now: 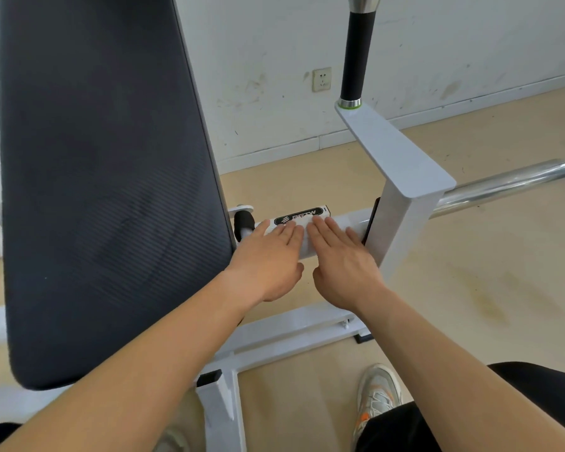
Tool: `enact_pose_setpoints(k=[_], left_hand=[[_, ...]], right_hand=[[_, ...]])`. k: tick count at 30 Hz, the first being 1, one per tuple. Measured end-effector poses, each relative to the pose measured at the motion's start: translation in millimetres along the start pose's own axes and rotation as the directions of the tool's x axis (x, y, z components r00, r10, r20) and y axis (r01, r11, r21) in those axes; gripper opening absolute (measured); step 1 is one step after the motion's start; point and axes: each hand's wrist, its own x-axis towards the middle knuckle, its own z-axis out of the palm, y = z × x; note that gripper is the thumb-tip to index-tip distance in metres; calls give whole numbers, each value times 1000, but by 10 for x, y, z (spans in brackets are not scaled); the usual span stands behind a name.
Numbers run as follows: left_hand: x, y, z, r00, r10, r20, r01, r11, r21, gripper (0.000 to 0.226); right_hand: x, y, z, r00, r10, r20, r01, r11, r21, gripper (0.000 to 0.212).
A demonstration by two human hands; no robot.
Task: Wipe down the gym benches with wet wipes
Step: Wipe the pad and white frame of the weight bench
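Hands on the bench frame, head view. I see the left hand (268, 256) and the right hand (343, 262) side by side, palms down, on the white crossbar (353, 222) of the gym bench. Both hands lie flat with fingers straight and close together, gripping nothing; the thumbs hang below the front edge of the bar. The fingertips of both hands reach a black label (299, 216) on the bar's top face and cover its lower edge. Whether a wipe lies beneath the palms I cannot tell.

The dark ribbed bench pad (111, 190) fills the left of the view, tilted up, its right edge just beside the left hand. To the right of the right hand, a white upright post (402, 230) rises from the crossbar and carries a slanted arm with a black handle (356, 50) at its far end. A chrome bar (503, 184) runs off rightward behind the post. A lower frame rail (291, 331) crosses under the forearms. A shoe (379, 396) stands on the beige floor (470, 272), and a wall socket (322, 79) sits on the scuffed wall.
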Motion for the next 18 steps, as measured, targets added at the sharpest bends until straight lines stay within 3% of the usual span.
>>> enact_pose_setpoints(k=[3, 6, 12, 15, 18], left_hand=[[-319, 14, 113, 996, -87, -21, 89, 981, 171, 72], [-425, 117, 234, 988, -144, -60, 153, 973, 175, 72], [-307, 523, 493, 938, -310, -156, 294, 949, -116, 75], [-265, 757, 638, 839, -486, -246, 385, 849, -364, 85], [-269, 877, 711, 741, -632, -228, 488, 740, -464, 96]], right_hand=[[-2, -91, 31, 988, -150, 39, 151, 988, -31, 77], [-43, -52, 35, 978, -203, 44, 206, 975, -82, 77], [-132, 66, -3, 983, -167, 73, 175, 975, -135, 78], [-101, -12, 11, 963, -240, 122, 255, 958, -128, 81], [-2, -52, -11, 924, -342, 171, 370, 913, -174, 82]])
